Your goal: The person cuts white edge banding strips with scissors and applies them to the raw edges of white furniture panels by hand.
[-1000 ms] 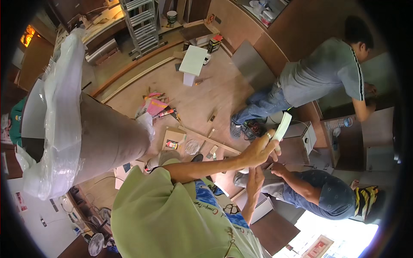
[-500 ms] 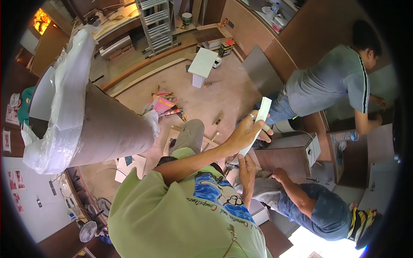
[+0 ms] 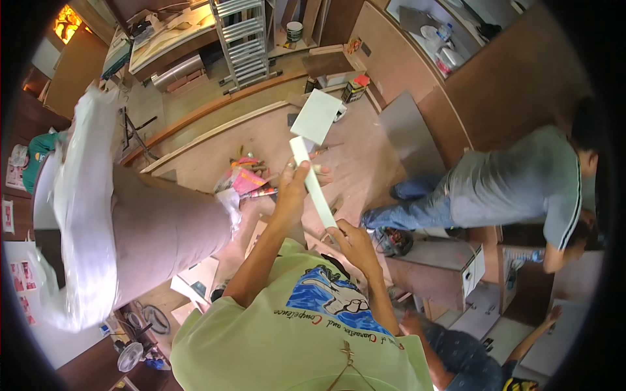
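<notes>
My left hand (image 3: 298, 179) grips the upper part of a long, narrow white strip (image 3: 317, 192), thumb over it and fingers round its side. My right hand (image 3: 349, 238) is closed on the lower end of the same strip. The strip slants out in front of my green shirt. Just beyond it a white board (image 3: 316, 114) rests on something low on the floor, and a pink bag with scattered tools (image 3: 249, 179) lies left of my left hand.
A large padded cylinder (image 3: 163, 234) in plastic wrap stands at my left. An aluminium ladder (image 3: 241, 42) leans at the back. A co-worker (image 3: 495, 192) bends at cabinets on the right; another (image 3: 466, 362) crouches lower right. A gray panel (image 3: 407, 140) leans against the curved wall.
My hands and the strip have swung forward and left, away from the right-hand co-workers; my arms now point more straight ahead. The view has also shifted, and the lower co-worker's arm reaches toward the cabinet.
</notes>
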Motion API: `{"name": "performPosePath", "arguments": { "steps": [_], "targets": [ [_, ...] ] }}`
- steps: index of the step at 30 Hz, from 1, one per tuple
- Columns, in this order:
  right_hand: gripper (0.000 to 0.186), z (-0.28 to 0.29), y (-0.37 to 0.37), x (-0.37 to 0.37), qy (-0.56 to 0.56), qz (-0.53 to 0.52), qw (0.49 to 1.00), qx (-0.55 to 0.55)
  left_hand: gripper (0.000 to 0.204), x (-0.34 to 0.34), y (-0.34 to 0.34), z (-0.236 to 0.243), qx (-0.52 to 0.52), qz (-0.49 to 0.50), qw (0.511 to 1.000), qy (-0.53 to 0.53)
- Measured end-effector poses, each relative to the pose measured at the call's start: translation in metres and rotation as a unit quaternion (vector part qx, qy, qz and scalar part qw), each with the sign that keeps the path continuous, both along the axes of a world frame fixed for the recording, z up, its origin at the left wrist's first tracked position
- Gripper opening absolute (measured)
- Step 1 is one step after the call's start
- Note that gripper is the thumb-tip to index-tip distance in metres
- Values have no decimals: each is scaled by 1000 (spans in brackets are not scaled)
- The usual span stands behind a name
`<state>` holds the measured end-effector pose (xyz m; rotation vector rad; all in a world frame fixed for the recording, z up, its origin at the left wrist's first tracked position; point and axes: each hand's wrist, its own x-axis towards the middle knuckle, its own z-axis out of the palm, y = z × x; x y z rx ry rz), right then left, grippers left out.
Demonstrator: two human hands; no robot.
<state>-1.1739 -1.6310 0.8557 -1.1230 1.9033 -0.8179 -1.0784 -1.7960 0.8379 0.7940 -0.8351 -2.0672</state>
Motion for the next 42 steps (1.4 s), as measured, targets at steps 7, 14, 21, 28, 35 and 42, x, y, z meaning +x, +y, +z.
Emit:
{"name": "performPosePath", "arguments": {
  "steps": [7,14,21,28,35,42],
  "targets": [
    [24,-19,-161,-73,13,91,995,40,30,-32,-145,-13,58,87,994,-18],
    [24,-15,-284,-97,-6,145,989,26,34,-23,-246,8,-2,151,988,-19],
    [28,-24,-369,-88,-8,298,954,-32,35,20,-273,11,2,298,954,-32],
    [30,-18,-440,-92,8,408,912,-48,33,38,-283,9,10,406,912,-49],
    [32,-57,-496,-106,-51,362,928,-70,27,10,-363,8,-39,361,930,-50],
    [30,-82,-602,-140,-136,296,945,-32,27,-47,-497,7,-57,270,958,-83]
  ]
}}
